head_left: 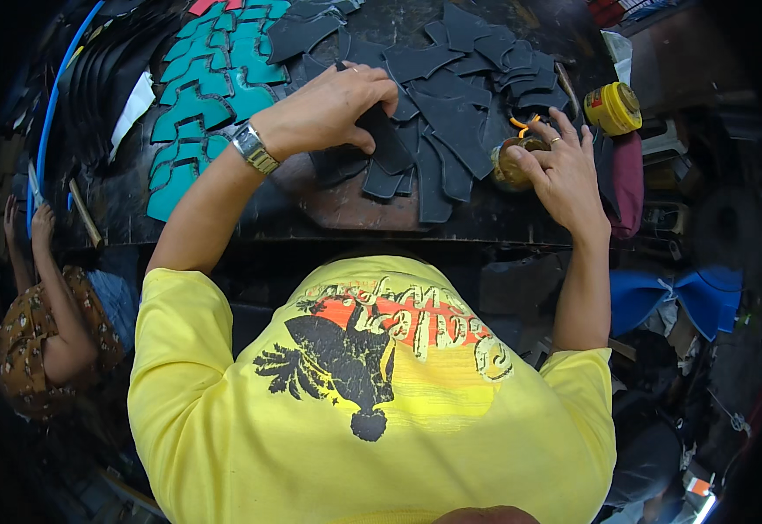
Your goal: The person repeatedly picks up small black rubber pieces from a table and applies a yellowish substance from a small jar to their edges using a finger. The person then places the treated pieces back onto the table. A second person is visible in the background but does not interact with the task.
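My left hand [333, 109], with a metal watch on the wrist, grips a long dark cut-out piece [388, 147] between thumb and curled fingers. The piece lies over a heap of similar black flat cut-outs [460, 144] on the table. Farther right, my right hand [560, 166] hovers at a small brownish glass jar [510, 168], its fingers apart and the thumb over the jar's rim. I cannot tell whether the thumb touches it. Behind those fingers sits an orange-handled tool [529, 125], partly covered.
Green cut-outs [202, 109] lie in rows to the left, beside stacked black strips [106, 79] and a blue hose [46, 131]. A yellow tub [613, 108] and a maroon cloth-like item [628, 188] line the right edge. At far left, another person's hand [42, 225] holds scissors [35, 185].
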Demonstrator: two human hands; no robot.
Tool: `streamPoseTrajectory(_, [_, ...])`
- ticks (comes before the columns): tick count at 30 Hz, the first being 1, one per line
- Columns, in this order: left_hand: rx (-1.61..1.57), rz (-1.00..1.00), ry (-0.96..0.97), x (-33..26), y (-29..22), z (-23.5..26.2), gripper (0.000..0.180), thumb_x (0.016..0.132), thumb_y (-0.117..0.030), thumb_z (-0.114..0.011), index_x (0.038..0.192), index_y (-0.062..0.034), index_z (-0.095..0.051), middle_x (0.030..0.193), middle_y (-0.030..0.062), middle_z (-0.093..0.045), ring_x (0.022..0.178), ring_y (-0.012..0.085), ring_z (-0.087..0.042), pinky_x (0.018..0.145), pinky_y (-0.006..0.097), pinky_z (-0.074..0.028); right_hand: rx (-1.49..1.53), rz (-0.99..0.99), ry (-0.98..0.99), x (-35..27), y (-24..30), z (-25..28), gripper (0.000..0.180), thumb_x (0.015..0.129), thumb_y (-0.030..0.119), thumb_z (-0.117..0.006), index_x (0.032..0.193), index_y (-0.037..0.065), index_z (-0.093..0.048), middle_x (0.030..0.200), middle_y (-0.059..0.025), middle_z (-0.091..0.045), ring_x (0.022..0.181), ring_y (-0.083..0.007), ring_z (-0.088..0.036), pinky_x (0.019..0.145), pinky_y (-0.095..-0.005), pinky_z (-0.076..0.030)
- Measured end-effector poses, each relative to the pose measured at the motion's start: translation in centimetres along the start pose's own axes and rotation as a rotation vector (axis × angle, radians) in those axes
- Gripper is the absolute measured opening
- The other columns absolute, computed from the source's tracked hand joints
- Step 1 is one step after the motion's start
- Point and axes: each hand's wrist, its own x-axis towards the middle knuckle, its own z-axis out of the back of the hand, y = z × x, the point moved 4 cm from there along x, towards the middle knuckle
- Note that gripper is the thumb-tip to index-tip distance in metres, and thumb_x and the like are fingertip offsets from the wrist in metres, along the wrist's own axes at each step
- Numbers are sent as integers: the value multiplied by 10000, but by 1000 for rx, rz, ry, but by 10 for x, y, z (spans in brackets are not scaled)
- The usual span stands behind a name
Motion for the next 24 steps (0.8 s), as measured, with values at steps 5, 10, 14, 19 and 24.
streamPoseTrajectory(5, [-336,217,-157,-18,3,18,318,767,-161,-830,1021,-61,-667,929,32,-670,892,190,-651,857,300,-515,214,-122,-338,-15,5,20,356,962,370,-597,997,66,-776,1206,-157,-648,1246,-345,-499,1073,-517,-336])
streamPoseTrajectory(10, [-823,234,-297,-28,-7,8,280,871,-154,-765,1126,-60,-697,1019,8,-687,934,92,-632,844,243,-525,3,-130,-372,-46,29,26,206,870,133,-655,1050,63,-728,1185,-160,-618,1172,-350,-535,1023,-460,-391])
streamPoseTrajectory(14, [-925,271,-328,-24,-22,-10,283,892,-148,-746,1150,-48,-691,1049,22,-695,960,95,-643,885,252,-524,102,-108,-416,-58,40,40,255,794,1,-644,1032,49,-719,1200,-152,-591,1161,-352,-537,1053,-456,-382])
streamPoseTrajectory(19, [-1020,228,-333,-17,-49,-25,243,895,-103,-729,1125,-33,-696,1053,34,-702,967,107,-647,882,242,-516,803,-92,-629,-59,60,38,621,846,-30,-691,1420,18,-461,1197,-111,-603,1023,-176,-594,937,-320,-469])
streamPoseTrajectory(24, [-537,146,-375,-24,-73,-28,211,853,-219,-758,1011,-85,-717,1035,38,-667,1104,241,-588,1093,397,-335,1316,-156,-404,-46,72,9,631,912,-39,-619,1489,35,-374,953,-84,-658,839,-113,-622,772,-234,-501])
